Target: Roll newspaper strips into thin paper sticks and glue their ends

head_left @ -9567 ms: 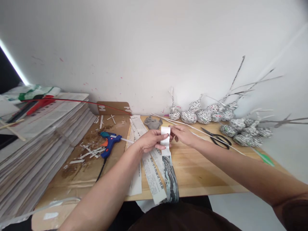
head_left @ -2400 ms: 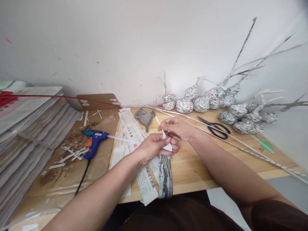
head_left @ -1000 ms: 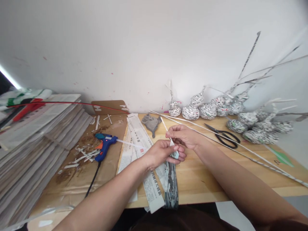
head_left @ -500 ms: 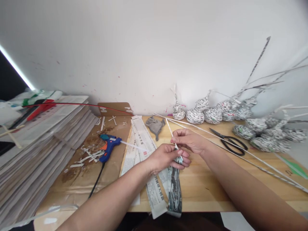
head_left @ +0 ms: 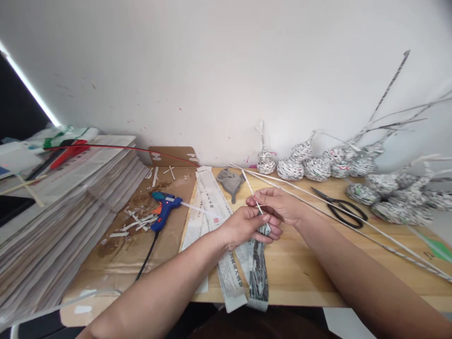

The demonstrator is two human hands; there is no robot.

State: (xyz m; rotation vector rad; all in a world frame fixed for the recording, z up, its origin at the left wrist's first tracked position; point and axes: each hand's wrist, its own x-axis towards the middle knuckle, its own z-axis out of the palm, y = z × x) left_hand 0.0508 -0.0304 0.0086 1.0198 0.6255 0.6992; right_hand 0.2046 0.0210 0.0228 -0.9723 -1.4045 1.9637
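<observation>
My left hand (head_left: 252, 226) is closed round a dark-printed newspaper strip (head_left: 258, 275), whose loose end hangs down over the table's front edge. From the curled upper end of that strip a thin white paper stick (head_left: 248, 182) slants up and to the left. My right hand (head_left: 277, 205) is closed beside it, fingertips pinched at the stick just above the left thumb; part of the stick is hidden behind the fingers. Under my left wrist lie several cut newspaper strips (head_left: 212, 188). A grey cloth (head_left: 231, 182) rests just beyond the hands.
Black scissors (head_left: 344, 209) and long paper sticks (head_left: 318, 203) lie to the right. Several woven paper gourds (head_left: 290, 168) line the wall. Left, a blue glue gun (head_left: 165, 212) sits on stained cardboard (head_left: 165, 252) among paper scraps (head_left: 141, 221), beside a tall newspaper stack (head_left: 95, 197).
The whole view has shifted slightly, so things appear a little further right. My right fingers have shifted round the stick. Both hands keep their hold.
</observation>
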